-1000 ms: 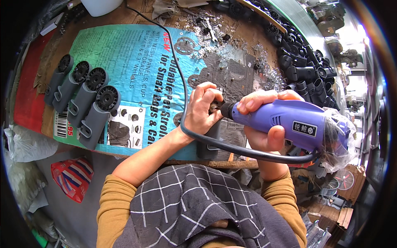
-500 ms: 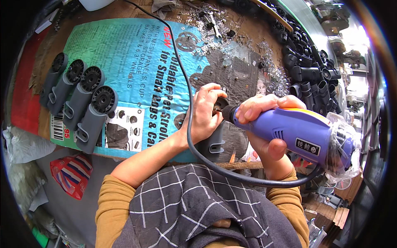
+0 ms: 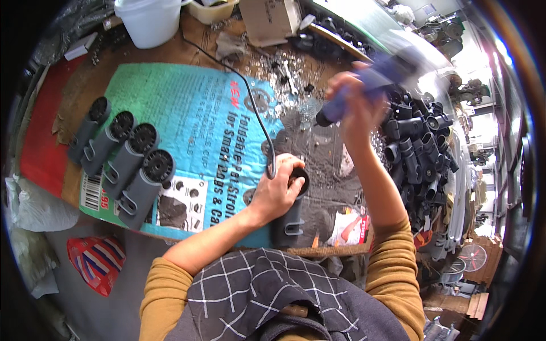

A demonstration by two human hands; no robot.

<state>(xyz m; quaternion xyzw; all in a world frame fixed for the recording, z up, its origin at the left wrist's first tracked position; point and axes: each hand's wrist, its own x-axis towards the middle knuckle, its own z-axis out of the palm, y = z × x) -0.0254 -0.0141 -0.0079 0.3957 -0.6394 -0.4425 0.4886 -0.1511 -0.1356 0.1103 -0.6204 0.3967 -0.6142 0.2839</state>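
Note:
My left hand (image 3: pixel 277 190) is closed around the upper end of a dark grey plastic tube part (image 3: pixel 290 219), its thumb by the round black top. The part lies near the front edge of the work surface, a small loop clip on its side. Up and to the right, my right hand (image 3: pixel 359 111) grips a purple electric screwdriver (image 3: pixel 340 105), raised off the work and smeared by motion at its rear. Its black chuck points down and left, apart from the part. A black cord (image 3: pixel 257 102) hangs down to a bend beside my left hand.
Several similar grey parts (image 3: pixel 139 187) with black ribbed discs stand in a row on the printed cardboard sheet (image 3: pixel 187 113). At the back are scattered washers, a wrench (image 3: pixel 290 78), a white bucket (image 3: pixel 149 23) and a cardboard box (image 3: pixel 268 20). Black plastic parts (image 3: pixel 418 153) are heaped at right.
My right hand has lifted the electric screwdriver away from the part, up and to the right. My left hand stays on the part. The view has shifted, showing more of the back.

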